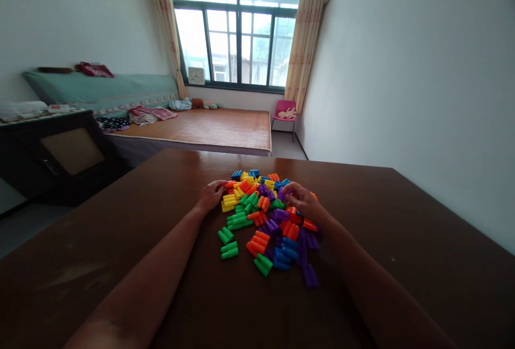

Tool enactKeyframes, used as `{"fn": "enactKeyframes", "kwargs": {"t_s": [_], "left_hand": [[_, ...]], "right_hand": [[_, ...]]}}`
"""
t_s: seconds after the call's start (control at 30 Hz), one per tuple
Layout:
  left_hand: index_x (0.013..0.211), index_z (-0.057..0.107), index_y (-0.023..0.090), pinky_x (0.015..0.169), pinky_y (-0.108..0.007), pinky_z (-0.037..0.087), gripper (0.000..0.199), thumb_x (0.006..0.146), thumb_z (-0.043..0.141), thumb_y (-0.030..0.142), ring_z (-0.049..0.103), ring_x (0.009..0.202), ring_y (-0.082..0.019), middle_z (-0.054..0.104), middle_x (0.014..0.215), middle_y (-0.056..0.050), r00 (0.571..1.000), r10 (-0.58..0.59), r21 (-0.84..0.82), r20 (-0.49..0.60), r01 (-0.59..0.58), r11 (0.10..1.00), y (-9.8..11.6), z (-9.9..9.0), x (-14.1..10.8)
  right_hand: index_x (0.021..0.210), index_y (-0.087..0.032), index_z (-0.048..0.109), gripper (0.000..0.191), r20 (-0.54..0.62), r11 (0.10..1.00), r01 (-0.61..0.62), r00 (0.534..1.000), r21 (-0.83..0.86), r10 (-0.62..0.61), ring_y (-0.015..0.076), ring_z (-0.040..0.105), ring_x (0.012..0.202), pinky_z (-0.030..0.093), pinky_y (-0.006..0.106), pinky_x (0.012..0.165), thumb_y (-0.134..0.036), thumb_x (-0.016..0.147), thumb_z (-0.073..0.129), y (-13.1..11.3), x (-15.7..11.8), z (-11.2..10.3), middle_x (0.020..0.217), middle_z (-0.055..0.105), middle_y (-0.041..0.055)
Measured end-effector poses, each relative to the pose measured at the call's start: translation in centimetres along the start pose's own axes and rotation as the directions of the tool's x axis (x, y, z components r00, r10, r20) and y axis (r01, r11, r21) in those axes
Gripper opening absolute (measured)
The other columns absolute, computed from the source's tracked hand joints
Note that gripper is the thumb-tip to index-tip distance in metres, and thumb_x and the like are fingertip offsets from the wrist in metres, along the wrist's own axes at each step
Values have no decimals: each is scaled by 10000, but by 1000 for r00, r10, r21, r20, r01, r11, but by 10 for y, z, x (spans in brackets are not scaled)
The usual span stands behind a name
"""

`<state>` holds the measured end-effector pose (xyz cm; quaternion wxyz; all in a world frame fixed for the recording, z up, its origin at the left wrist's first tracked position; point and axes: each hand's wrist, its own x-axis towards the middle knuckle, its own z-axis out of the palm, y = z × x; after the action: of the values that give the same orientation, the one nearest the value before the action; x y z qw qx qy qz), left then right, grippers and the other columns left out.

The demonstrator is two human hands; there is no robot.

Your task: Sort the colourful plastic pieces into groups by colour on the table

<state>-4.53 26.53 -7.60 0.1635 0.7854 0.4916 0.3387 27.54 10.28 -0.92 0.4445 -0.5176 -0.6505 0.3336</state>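
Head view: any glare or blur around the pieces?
In the head view, the window is washed out in places; there too, the tabletop shows pale sheen at left, and the plastic pieces, free of heavy glare, look soft in fine detail.

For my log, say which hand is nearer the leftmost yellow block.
Left. The left hand is left of the yellow block; the right hand is farther right, across the pile.
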Motion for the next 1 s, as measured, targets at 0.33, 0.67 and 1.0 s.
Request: {"fn": "enactKeyframes", "kwargs": {"t_s": [0.33, 0.67, 1.0], "left_hand": [[1075, 678, 203, 845, -316, 517, 339, 832, 451, 270, 654, 957, -210, 718, 1040, -51, 1000, 3, -41, 10, -2, 999, -1, -3, -1], [1081, 686, 206, 810, -315, 525, 366, 817, 454, 306, 668, 922, -219, 720, 1046, -57, 1000, 1, -42, 6, -1, 999, 1, -7, 1], [1088, 683, 196, 820, -329, 516, 383, 822, 445, 333, 667, 934, -230, 718, 1045, -62, 1000, 3, -24, 21, -2, 1000, 7, -10, -2]], "right_hand": [[871, -191, 549, 151, -642, 845, -495, 718, -203, 266, 201, 651, 810, 534, 340, 737, -314, 784, 557, 125, 24, -124, 912, 674, 101], [1027, -213, 634, 333, -491, 822, -282, 871, -494, 3, 194, 621, 843, 488, 338, 805, -409, 757, 615, 146, 6, -130, 1081, 654, 78], [944, -208, 660, 164, -606, 718, -421, 795, -555, -2, 185, 622, 807, 456, 294, 726, -260, 821, 564, 150, 29, -124, 897, 685, 59]]}}
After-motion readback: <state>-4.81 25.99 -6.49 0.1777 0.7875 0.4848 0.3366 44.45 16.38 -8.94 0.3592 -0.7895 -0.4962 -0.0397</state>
